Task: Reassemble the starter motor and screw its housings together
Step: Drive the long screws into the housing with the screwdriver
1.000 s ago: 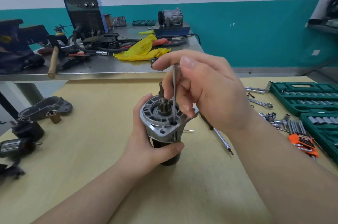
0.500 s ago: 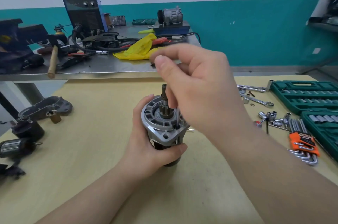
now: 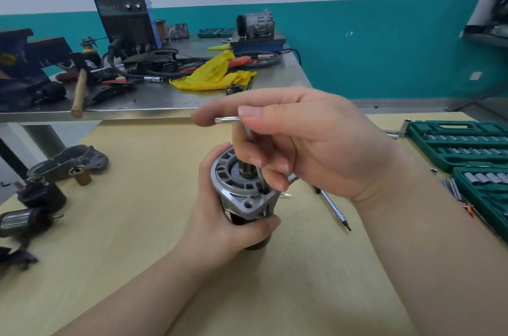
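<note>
L hand (image 3: pixel 220 214) wraps the motor (image 3: pixel 244 192) from its left side, fingers curled round the body, holding it upright on the table (image 3: pixel 137 267), flange up. R hand (image 3: pixel 308 149) sits right above it, pinching the hex key (image 3: pixel 248 132) w/ thumb & fingers; short arm points left, long shaft runs near-vertical down into a flange hole at the motor's right edge. Turning, I'd judge, hinges on keeping shaft in line w/ that hole's axis.

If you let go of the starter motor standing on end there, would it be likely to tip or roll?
Probably tippy: the starter motor stands on its narrow dark end, wide flange up, steadied by the left hand. Its round body would likely roll once down.
</note>
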A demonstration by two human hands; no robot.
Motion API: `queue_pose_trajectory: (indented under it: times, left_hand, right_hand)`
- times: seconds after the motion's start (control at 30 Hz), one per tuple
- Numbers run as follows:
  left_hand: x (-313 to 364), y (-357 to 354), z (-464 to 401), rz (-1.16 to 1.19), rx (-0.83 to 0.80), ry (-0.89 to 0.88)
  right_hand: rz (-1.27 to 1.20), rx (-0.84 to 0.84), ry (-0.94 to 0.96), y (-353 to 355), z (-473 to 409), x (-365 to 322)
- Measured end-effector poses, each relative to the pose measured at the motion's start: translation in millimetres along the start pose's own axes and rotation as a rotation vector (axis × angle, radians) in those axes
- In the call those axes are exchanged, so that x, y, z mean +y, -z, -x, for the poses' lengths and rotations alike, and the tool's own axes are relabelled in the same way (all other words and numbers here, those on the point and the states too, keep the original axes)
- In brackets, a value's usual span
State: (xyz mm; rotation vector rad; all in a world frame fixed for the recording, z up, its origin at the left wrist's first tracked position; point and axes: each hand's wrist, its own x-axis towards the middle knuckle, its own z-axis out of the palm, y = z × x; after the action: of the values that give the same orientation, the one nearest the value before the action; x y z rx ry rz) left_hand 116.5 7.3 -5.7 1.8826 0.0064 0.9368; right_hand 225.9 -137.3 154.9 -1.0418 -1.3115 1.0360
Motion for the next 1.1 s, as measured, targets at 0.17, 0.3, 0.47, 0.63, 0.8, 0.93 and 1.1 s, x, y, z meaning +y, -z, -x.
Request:
queue_pose_trajectory:
  times: [0.17,0.3,0.47,0.63,0.8,0.93,1.1]
  left_hand:
    - [1,-1,-1,0.001,-0.008,-0.025]
    - [3,0,-2,0.009,-0.027,-0.034]
    - [1,1,-3,0.033,0.001,0.014]
    - [0,0,-3,0.041,0.025,0.019]
    - [-1,0,-3,0.037,0.037,-0.012]
    - [-2,0,-4,0.038,0.035,-0.009]
    - [-4,1,-2,0.027,0.031,-0.002]
  right_hand:
    - [-0.011,0.034,0.040,4,2,0]
    - [-0.068,0.098,0.100,3,1,5]
    - [0.048,0.486,0.287,-5,-6,22]
    - [0.077,0.479,0.361,-9,-7,33]
    - [0.238,0.310,0.279,-5,-2,33]
    - [0.125,0.254,0.269,-2,-4,32]
    - [0.123,0.234,0.302,1,-4,33]
